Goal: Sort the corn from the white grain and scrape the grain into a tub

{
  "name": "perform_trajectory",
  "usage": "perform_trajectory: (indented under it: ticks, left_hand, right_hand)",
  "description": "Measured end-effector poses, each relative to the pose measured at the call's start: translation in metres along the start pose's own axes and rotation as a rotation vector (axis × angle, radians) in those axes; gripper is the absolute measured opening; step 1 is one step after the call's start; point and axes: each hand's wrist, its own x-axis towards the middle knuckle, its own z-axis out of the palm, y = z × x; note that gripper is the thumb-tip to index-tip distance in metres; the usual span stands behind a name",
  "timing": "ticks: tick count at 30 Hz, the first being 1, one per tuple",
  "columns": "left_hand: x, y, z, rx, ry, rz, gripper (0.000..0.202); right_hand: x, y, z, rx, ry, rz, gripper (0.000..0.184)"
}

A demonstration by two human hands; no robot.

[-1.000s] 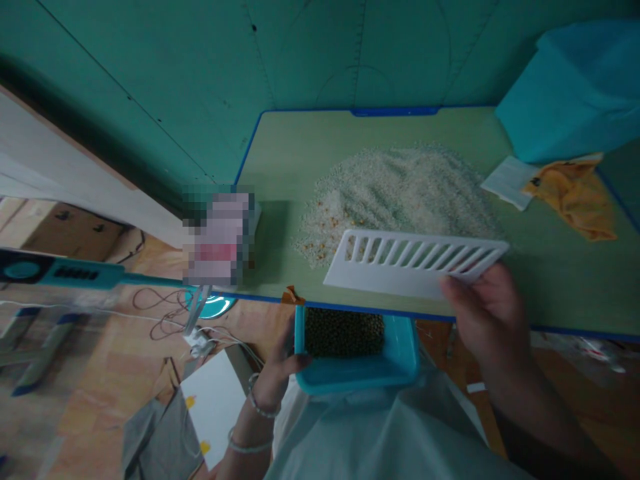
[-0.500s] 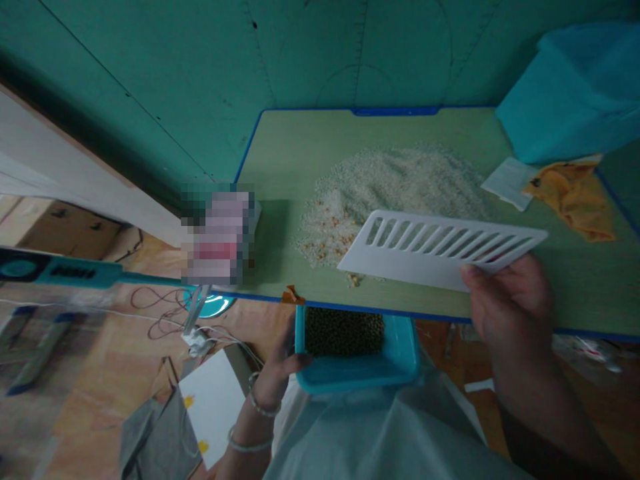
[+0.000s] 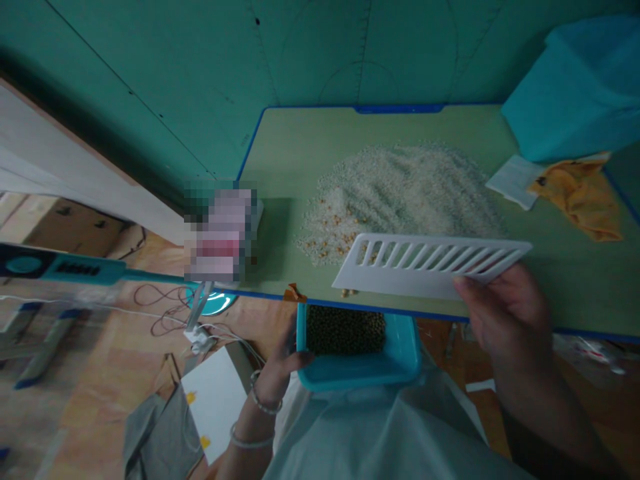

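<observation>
White scraper point(image 3: 400, 281), pinched by right fingers point(image 3: 473, 297) on the near side of the grain point(image 3: 420, 190), probably works best low and level, left fingers point(image 3: 299, 362) clasping the blue tub point(image 3: 363, 373) steady at the near edge of the desk point(image 3: 293, 143).

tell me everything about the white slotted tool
The white slotted tool is a thin, plastic-looking plate with slanting slots along its far side and a solid near strip; its left end slants. The right hand grips its right part, thumb on top. It is over the table's near side, partly hiding the pale heap; whether it touches the table is unclear.
</observation>
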Motion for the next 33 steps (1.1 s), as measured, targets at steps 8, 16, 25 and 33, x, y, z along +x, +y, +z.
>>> perform_trajectory:
  ticks: [8, 16, 25, 33]
  left_hand:
    - [-0.004, 0.000, 0.006, -0.001, 0.091, 0.015, 0.071]
    - [-0.004, 0.001, 0.007, -0.026, 0.105, 0.024, 0.069]
    - [-0.004, 0.004, 0.007, -0.015, 0.116, -0.010, 0.070]
    - [-0.004, 0.002, 0.007, -0.018, 0.109, -0.005, 0.070]
  right_hand:
    - [-0.003, -0.003, 0.001, -0.002, 0.028, 0.027, 0.019]
    - [-0.003, -0.005, -0.002, -0.018, 0.020, 0.025, 0.020]
    - [0.003, -0.010, -0.012, -0.031, 0.099, 0.001, 0.023]
    - [0.000, -0.009, -0.018, -0.033, 0.112, 0.052, 0.023]
